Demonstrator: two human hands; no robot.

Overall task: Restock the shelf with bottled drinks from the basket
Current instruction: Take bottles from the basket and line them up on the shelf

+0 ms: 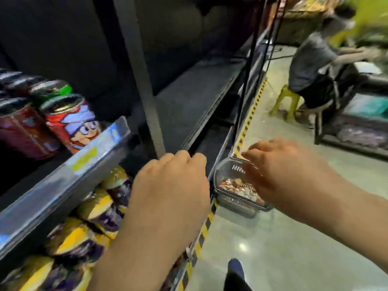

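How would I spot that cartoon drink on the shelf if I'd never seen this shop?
Find the grey metal shelf rail with a yellow tag on the left. Above its right end stands a red drink container with a dark lid. Unlike the dark-red container beside it, it shows a big-eyed cartoon face in a purple cap.

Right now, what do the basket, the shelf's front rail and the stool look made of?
Basket: dark moulded plastic, going by the slotted wall and rounded rim.
Front rail: glossy, with streaked reflections; bare metal or a clear plastic label strip, the blur leaves it open.
Stool: yellow-green plastic, likely, from the uniform colour and splayed moulded legs.
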